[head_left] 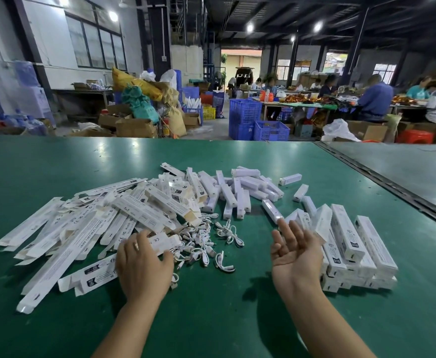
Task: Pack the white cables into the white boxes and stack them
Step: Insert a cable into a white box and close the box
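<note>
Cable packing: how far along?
Done: a stack of closed white boxes sits at the right. In hand: left hand lies on a white box at the pile's edge, grip unclear; right hand is open, palm up, empty. Left: most of it, judging by the pile of flat boxes, loose white cables and white bar units on the green table.

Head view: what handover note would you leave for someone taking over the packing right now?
Left hand lies on a flat box; whether it grips is unclear. Right hand is palm up, fingers relaxed, empty.
Loose cables lie between the hands; flat boxes are heaped at left; white bars lie beyond.
Done: a stack of closed boxes at right.
Left: many cables and flat boxes to pack and stack.
</note>
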Motion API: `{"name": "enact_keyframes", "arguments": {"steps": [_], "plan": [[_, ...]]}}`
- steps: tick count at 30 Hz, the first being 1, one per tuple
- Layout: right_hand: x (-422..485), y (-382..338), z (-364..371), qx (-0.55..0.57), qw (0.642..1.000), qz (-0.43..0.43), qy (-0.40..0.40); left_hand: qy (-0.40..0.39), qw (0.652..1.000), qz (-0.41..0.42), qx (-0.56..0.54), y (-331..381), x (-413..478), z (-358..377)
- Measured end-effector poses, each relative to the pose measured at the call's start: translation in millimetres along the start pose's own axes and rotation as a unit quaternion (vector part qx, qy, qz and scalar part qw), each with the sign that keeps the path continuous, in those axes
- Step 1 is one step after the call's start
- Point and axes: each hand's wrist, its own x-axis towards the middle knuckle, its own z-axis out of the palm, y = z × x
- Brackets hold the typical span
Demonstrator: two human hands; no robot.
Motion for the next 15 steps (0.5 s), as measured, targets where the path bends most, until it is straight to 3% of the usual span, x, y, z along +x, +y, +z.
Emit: {"name": "enact_keyframes", "arguments": {"steps": [4,10,13,15], "plan": [[4.1,-0.9,-3.2,0.000,1.000,0.003,-0.004,-0.049,0.995,-0.028,0.081,-9.5,6.5,0.1],[-0.5,6.6,-1.4,-0.017,0.999,0.017,-0.032,-0.024,0.991,0.006,0.132,-6.8,3.8,-2.8],[-2.9,12.4,-1.7,-0.045,0.997,0.026,-0.049,-0.003,0.996,0.043,0.083,-1.8,0.6,-2.5],[-4.6,17.5,-2.7,-0.115,0.990,0.022,-0.081,0.013,0.994,0.110,-0.002,4.2,-3.7,0.2]]}}
